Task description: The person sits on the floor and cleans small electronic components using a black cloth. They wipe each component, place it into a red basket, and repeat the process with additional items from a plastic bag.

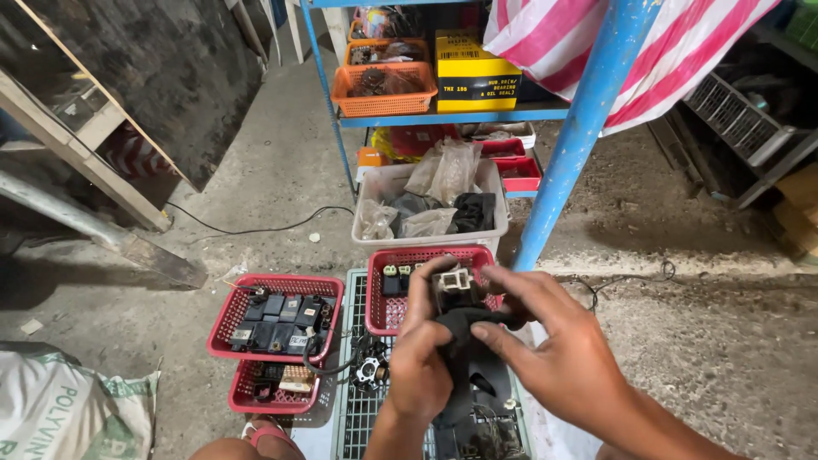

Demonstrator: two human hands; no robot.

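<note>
Held part: I see a small black electrical part with a grey connector block on top (454,285), held up between both hands above the grey wire crate (362,409).
Left hand (422,362): closed around the lower body of the part from the left side, its fingers curled up along the part's flank.
Right hand (558,341): thumb and forefinger pinch the black sleeve just under the connector block; the other fingers are spread loose.
Direction from grip: the connector end lies above and ahead of both hands, toward the red basket (392,311) behind it.
Long axis: I judge it near vertical in the head view, running from the connector at the top to the black tail hanging toward the crate.
Facing: the connector's open face points up and slightly toward the camera.
Nearer hand: both are touching; the right hand's fingertips sit closer to the connector.
Surroundings: a second red basket of black parts (277,319) lies to the left, well apart.
</note>
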